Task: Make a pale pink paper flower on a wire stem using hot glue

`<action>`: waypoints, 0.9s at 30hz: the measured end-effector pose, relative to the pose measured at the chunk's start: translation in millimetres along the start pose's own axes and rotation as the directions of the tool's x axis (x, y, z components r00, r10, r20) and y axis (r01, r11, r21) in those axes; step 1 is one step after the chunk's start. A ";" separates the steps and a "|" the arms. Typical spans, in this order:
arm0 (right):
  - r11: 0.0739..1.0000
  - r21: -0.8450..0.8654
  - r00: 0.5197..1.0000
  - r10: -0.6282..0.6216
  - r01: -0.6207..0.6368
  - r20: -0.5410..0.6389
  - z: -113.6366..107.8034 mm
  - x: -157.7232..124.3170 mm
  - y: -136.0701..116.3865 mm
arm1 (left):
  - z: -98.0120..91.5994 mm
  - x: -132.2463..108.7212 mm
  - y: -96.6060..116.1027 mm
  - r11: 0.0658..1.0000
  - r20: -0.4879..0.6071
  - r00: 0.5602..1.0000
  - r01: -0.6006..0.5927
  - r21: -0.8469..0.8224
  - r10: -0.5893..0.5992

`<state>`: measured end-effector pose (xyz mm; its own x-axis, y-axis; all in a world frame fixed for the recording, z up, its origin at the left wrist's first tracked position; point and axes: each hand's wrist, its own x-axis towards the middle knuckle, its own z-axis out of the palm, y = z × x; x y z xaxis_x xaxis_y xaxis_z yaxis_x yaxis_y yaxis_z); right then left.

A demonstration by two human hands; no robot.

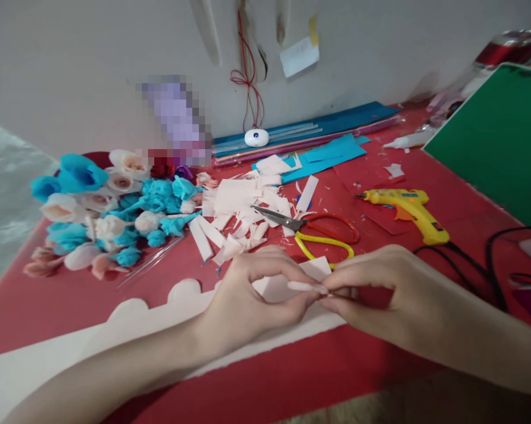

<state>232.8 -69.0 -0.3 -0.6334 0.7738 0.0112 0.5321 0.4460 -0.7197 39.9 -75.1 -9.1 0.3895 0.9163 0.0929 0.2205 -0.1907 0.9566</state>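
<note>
Between my two hands, at the fingertips, is a small rolled piece of pale pink paper [307, 287]. Thumb and fingers of my left hand [259, 291] pinch it from one side. My right hand [375, 288] pinches its other end, the fingertips of both hands meeting there. Under them lies a long pale paper strip [71, 347], with rounded pale pieces [130, 307] along its far edge. Just beyond my hands rest scissors [298, 224] with one red and one yellow handle, beside a heap of pale paper scraps [238, 197].
Blue and pale paper flowers [110, 206] are gathered at the left. A yellow glue gun [409, 209] lies at the right, its black cord trailing past my right arm. A green board [499, 141] leans behind it. Blue paper [327, 156] lies near the wall on the red table [247, 388].
</note>
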 end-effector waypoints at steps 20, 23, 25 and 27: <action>1.000 0.000 0.999 0.018 -0.018 0.051 -2.3 3.8 -3.3 | 5.5 -3.5 -7.6 0.988 -0.015 0.997 0.071 -0.136 -0.074; 1.000 -0.013 0.998 0.021 -0.020 0.054 -4.9 2.6 -3.3 | 5.0 -1.8 -7.3 0.999 0.012 1.000 -0.020 -0.038 0.020; 1.000 -0.010 0.996 0.021 -0.020 0.081 -6.9 2.5 -3.4 | 5.0 -0.7 -7.0 0.999 0.025 0.999 -0.046 0.005 0.046; 0.999 -0.004 0.992 0.037 -0.037 0.117 -8.3 3.2 -3.7 | 5.1 0.0 -6.6 0.998 0.038 0.998 -0.053 0.034 0.052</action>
<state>233.5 -64.4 8.1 -0.6746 0.7318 -0.0965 0.5574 0.4193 -0.7166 43.0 -75.6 -16.8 0.4341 0.8911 0.1321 0.2292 -0.2511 0.9404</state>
